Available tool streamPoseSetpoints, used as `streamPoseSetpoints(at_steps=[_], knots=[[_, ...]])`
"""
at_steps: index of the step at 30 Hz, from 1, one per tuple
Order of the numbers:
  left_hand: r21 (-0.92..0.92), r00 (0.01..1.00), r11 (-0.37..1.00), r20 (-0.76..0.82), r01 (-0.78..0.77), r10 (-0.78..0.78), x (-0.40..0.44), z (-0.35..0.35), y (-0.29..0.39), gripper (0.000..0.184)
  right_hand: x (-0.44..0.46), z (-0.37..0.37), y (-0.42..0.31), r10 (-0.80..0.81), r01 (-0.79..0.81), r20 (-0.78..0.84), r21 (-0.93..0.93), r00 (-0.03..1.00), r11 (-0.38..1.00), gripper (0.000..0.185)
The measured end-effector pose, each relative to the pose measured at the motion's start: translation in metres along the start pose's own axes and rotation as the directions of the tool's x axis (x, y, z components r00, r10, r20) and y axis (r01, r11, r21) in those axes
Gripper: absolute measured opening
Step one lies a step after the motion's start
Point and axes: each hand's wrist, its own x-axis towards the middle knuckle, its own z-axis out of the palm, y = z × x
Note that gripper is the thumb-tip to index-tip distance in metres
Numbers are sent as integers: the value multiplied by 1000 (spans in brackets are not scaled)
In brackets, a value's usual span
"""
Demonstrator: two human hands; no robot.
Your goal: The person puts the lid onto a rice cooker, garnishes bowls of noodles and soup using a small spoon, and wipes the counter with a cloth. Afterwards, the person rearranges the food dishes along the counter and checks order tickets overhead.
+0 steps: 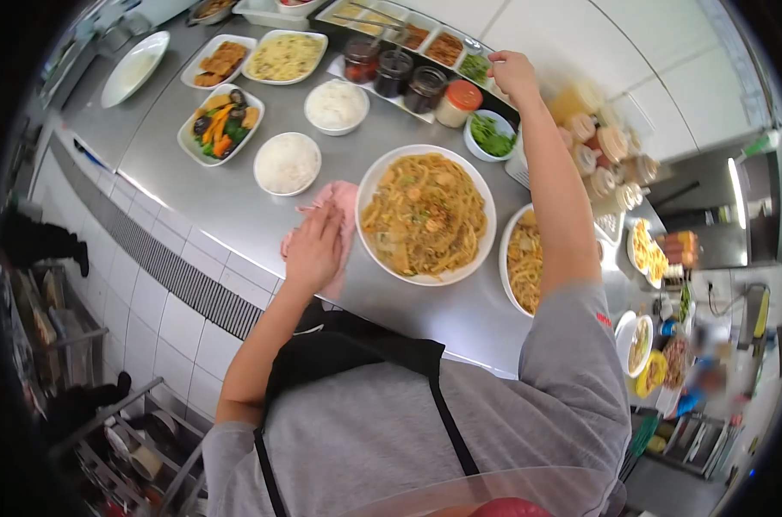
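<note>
My left hand (315, 248) lies with its fingers stretched out flat on a pink cloth (346, 215) near the counter's front edge. Beside it stands a large white bowl of noodles (425, 215) with brown crumbs sprinkled on top. My right hand (513, 76) reaches to the back of the counter, its fingers closed; whatever they hold is hidden. It is over the end of the topping tray, next to chopped green herbs (474, 67). Below that hand sits a small bowl of green leaves (492, 135). A second bowl of noodles (524, 258) is partly covered by my right arm.
Two bowls of white rice (288, 164) stand left of the noodles. Further left are a vegetable dish (221, 125), a plate of fried pieces (220, 63) and a yellow dish (286, 57). Dark sauce jars (394, 72) line the back; squeeze bottles (606, 146) crowd the right.
</note>
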Motion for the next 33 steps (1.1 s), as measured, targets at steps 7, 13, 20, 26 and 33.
streamPoseSetpoints(at_steps=[7,13,20,26,33], knots=[[-147,995,986,-53,79,-88,-2,-5,-1,45,61,57,-29,-160,294,294,-498,942,816,27],[-66,955,966,-149,249,-257,-3,-21,-11,45,-53,1,-60,-358,354,-61,-66,932,933,32],[-570,856,642,400,513,-329,-27,-86,-45,32,-279,7,-97,-64,-64,176,637,982,768,18],[-846,848,148,526,513,63,-37,-126,-17,39,-337,73,-164,-219,-422,490,857,844,294,32],[-879,878,14,477,477,41,-61,-146,-54,15,-361,33,-165,-493,-172,393,884,776,434,39]])
